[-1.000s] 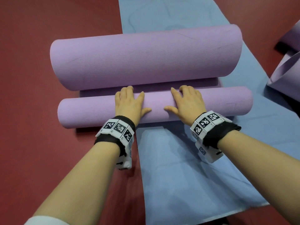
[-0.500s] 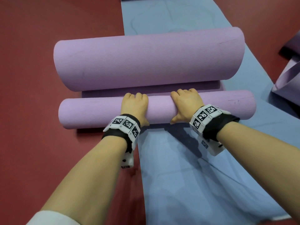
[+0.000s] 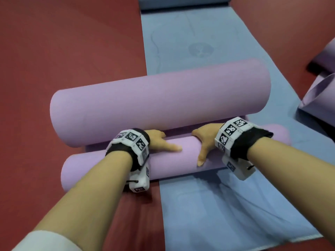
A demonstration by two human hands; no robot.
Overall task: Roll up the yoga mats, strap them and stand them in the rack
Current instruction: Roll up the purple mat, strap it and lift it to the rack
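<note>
On the left, over the red floor (image 3: 54, 51), the ends of the purple yoga mat stick out past the blue mat (image 3: 217, 205) it lies across: a thick far roll (image 3: 159, 102) and a thin near roll (image 3: 172, 165), joined by a short flat strip (image 3: 181, 132) that shows between them. The left hand (image 3: 159, 141) grips the near roll from above, fingers tucked over its far side and thumb laid along the top towards the right. Just beside it, the right hand (image 3: 205, 140) holds the same roll, fingers hooked over the back and thumb down the near face. Both wrists wear marker bands. To roll well from here, I judge that both hands should turn with equal pressure and pull the roll snug, since they sit close together near the middle and the unheld ends could lag or telescope. Keeping the left ends of the two rolls in line is the check to watch. At the far right edge lies another purple mat (image 3: 319, 98), loosely folded. Compared with a second ago, the fingers no longer lie spread flat on top but have curled over the back, the wrists have risen, and the strip between the rolls looks narrower.
</note>
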